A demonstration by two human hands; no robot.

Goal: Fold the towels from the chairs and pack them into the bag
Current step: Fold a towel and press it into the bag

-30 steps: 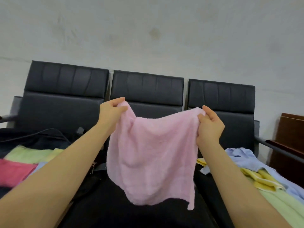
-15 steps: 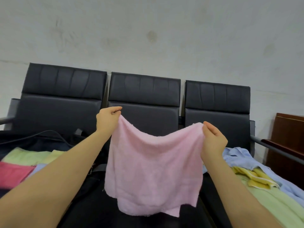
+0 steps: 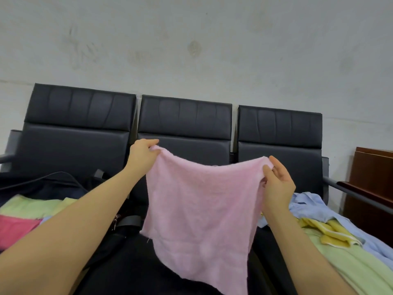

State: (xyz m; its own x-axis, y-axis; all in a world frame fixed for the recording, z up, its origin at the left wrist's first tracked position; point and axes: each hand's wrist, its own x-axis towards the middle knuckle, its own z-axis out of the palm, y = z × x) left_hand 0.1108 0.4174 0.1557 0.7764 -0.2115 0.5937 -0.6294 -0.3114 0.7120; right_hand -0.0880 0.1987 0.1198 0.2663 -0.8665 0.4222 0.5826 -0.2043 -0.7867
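A light pink towel [image 3: 202, 209] hangs spread in the air in front of the middle black chair [image 3: 185, 124]. My left hand [image 3: 142, 155] pinches its upper left corner. My right hand [image 3: 276, 184] pinches the upper right corner, a little lower than the left. The towel's lower edge droops over the middle seat. On the left seat lies a dark bag [image 3: 53, 184] with green [image 3: 32, 208] and deep pink [image 3: 14, 231] towels on it. More towels, blue [image 3: 314, 207], yellow [image 3: 331, 231] and green [image 3: 357, 265], are piled on the right seat.
Three joined black chairs stand against a pale wall [image 3: 191, 50]. A metal armrest [image 3: 348, 192] sticks out at the right end, with a brown wooden cabinet [image 3: 372, 188] beyond it. Another armrest [image 3: 6, 158] is at the far left.
The towel's top edge has been pulled wider and flatter. My right hand has dropped lower and shifted its hold on the corner. The view has tilted slightly down.
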